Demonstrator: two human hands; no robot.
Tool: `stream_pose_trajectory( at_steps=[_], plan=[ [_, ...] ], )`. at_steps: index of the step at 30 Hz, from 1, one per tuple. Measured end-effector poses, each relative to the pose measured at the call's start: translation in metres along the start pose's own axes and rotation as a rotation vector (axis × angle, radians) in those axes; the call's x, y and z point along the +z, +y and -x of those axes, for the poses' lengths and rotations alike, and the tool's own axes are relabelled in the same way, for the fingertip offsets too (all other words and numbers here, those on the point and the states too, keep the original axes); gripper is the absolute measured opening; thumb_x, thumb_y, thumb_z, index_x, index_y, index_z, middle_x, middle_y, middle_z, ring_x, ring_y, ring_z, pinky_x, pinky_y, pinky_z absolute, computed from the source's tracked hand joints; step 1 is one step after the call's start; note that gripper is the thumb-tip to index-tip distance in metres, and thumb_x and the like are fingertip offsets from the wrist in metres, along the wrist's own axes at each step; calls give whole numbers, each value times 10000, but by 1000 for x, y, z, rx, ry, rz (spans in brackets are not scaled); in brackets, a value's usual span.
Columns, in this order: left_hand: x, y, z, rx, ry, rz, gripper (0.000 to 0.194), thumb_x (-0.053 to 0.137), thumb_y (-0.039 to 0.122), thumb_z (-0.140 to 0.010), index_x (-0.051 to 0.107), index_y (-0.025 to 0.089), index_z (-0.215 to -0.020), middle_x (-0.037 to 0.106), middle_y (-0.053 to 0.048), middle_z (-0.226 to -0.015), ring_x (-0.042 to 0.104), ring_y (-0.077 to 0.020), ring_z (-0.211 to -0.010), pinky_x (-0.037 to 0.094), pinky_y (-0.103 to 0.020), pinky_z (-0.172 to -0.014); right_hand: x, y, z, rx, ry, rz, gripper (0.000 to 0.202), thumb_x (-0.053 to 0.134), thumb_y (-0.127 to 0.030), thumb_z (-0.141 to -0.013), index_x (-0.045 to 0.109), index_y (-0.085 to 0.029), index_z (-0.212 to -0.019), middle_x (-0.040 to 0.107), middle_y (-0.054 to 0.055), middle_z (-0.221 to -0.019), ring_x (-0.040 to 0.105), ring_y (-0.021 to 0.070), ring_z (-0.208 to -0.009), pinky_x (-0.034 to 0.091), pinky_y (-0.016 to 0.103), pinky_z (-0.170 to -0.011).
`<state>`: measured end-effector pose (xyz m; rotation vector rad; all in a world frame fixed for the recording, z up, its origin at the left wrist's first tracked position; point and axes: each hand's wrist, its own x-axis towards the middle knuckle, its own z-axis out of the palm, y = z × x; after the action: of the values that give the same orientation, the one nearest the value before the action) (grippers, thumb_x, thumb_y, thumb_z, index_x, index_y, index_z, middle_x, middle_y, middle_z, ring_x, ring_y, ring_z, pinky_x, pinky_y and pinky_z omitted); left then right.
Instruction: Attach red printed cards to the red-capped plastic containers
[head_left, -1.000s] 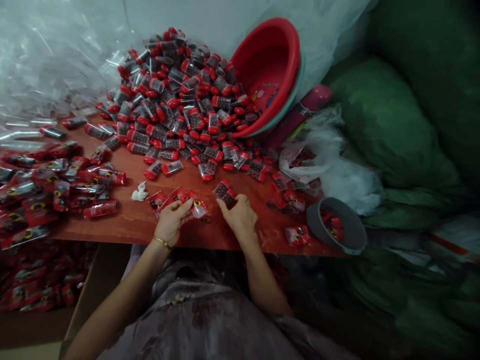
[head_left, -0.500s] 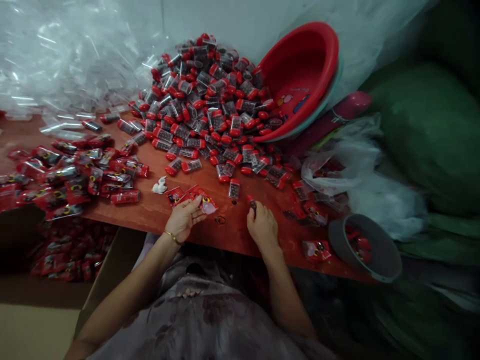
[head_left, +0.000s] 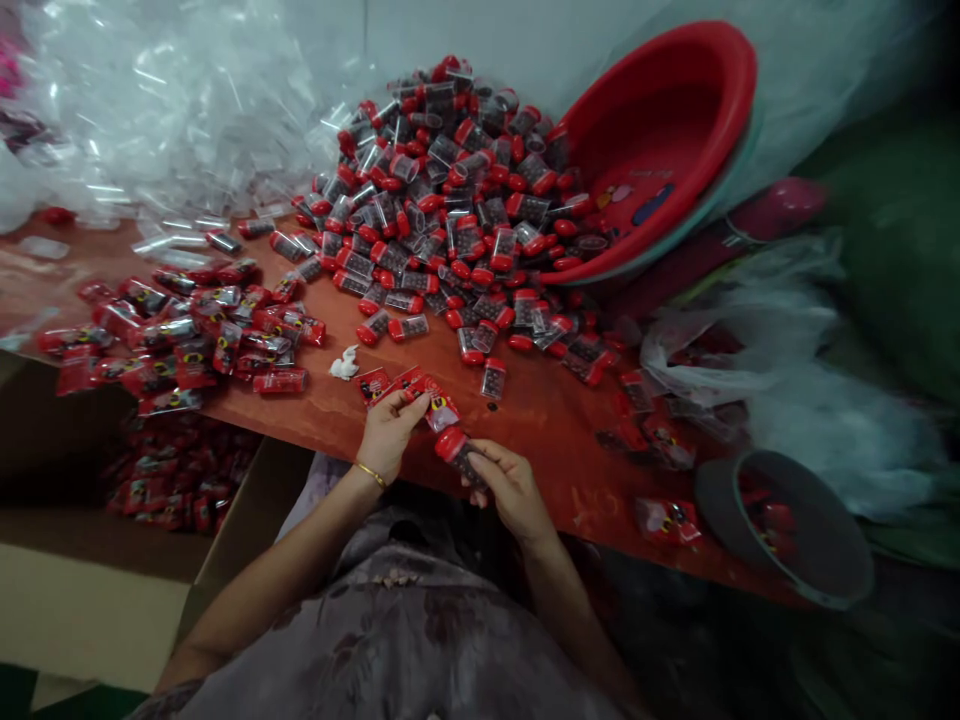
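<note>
My left hand point(head_left: 391, 438), with a bangle at the wrist, pinches a red printed plastic wrapper point(head_left: 441, 408) just above the table's front edge. In my right hand point(head_left: 511, 487) is a small clear bottle with a red cap point(head_left: 459, 452), dark beads inside and its cap end tilted toward the wrapper. Cap and wrapper are close together; whether they touch I cannot tell. Another red wrapper point(head_left: 373, 385) lies just beyond my left hand. One filled bottle point(head_left: 493, 378) stands apart, in front of a large heap of similar red-capped bottles point(head_left: 450, 230).
Wrapped bottles point(head_left: 187, 340) are piled at the left, above a cardboard box point(head_left: 90, 610) holding more. A red basin point(head_left: 720, 110) leans behind the heap. Clear empty tubes point(head_left: 180, 110) fill the back left. A grey bucket point(head_left: 720, 500) and a plastic bag point(head_left: 750, 330) are at the right.
My right hand has brought the bottle leftward, close to the wrapper in my left hand. The view has shifted, so the surroundings appear further right.
</note>
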<state>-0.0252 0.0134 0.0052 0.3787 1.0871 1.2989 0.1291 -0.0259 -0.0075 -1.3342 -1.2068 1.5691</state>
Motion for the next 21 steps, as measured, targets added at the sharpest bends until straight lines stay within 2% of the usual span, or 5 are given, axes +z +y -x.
stream_pose_trajectory(
  at_steps=[8,14,18,21],
  plan=[
    [-5,-1,1,76,-7,-74,375,820,416,-492,668,134,-686,641,10,-612,542,-88,-540,444,-217,-568,1,-11,4,19,-22,45,354,601,-464,-726,680,-149,-869,562,-24,-526,414,53,-363,335,167,-345],
    [-8,-2,0,123,-88,-166,331,786,418,-559,698,132,-699,675,-16,-668,565,-113,-608,459,-236,-629,-2,0,-1,22,-9,33,386,597,-485,-732,683,-150,-903,579,-16,-537,409,55,-349,350,180,-348],
    [-7,1,2,127,-99,-148,333,808,402,-531,705,136,-702,687,-20,-677,581,-115,-613,465,-235,-646,-1,0,-4,20,-7,23,380,604,-492,-727,687,-159,-890,572,-19,-536,409,58,-353,347,181,-354],
    [-5,1,8,59,-114,-101,426,844,393,-459,709,134,-768,701,-35,-707,610,-130,-629,482,-253,-670,2,-4,-2,5,13,83,357,615,-492,-719,687,-163,-838,562,-16,-530,436,79,-378,355,193,-363]
  ],
)
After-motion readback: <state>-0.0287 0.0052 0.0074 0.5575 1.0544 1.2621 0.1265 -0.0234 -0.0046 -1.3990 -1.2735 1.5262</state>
